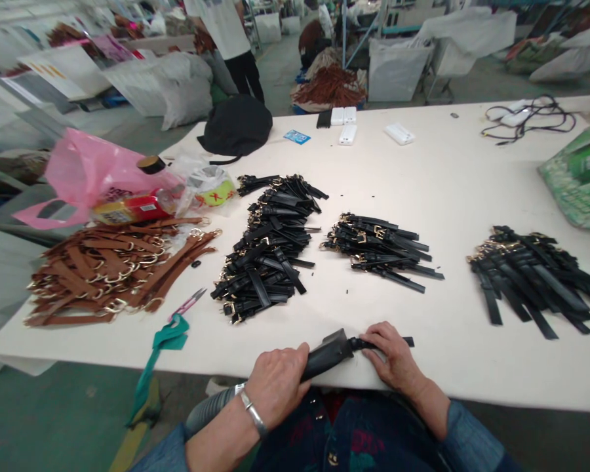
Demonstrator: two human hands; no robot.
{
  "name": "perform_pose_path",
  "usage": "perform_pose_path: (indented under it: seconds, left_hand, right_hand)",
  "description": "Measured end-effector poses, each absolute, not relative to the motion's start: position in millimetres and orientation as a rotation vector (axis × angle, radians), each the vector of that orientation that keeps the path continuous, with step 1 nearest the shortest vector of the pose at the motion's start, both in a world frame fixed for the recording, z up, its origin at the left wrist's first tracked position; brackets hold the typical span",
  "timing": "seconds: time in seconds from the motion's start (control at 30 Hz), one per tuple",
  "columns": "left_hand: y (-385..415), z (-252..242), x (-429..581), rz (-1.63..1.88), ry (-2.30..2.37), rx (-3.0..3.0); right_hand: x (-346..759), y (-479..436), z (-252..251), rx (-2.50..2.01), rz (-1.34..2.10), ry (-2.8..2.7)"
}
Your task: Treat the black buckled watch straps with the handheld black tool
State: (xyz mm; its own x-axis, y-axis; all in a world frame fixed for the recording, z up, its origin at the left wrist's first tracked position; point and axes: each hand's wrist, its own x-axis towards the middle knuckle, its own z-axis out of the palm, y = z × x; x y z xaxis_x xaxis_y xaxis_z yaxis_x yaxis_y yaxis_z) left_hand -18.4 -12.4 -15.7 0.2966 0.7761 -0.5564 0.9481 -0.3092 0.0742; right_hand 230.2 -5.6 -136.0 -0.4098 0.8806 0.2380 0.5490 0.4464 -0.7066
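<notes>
While left hand grips nozzle | right hand fingers press strap | near table edge, bare tabletop ahead

Three heaps of black straps lie on the table, and one heap of brown straps at the left. Four white boxes sit far back. One pair of scissors lies near.

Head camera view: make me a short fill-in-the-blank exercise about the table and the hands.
1. The left hand grips a black nozzle on a grey ____.
2. The right hand presses a black leather strap onto the white ____.
3. The pile of buckled leather straps beside the pink-handled scissors is ____.

Missing words: hose; table; brown
</notes>
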Motion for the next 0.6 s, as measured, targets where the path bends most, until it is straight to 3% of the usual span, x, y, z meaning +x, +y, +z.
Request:
perform_pose_path:
  seconds: [0.6]
  left_hand:
    - [-12.9, -17.7, -8.4, -0.562, 1.536, 2.128]
  right_hand:
    - [218.7, 1.3, -135.4, -1.424, 0.773, -1.986]
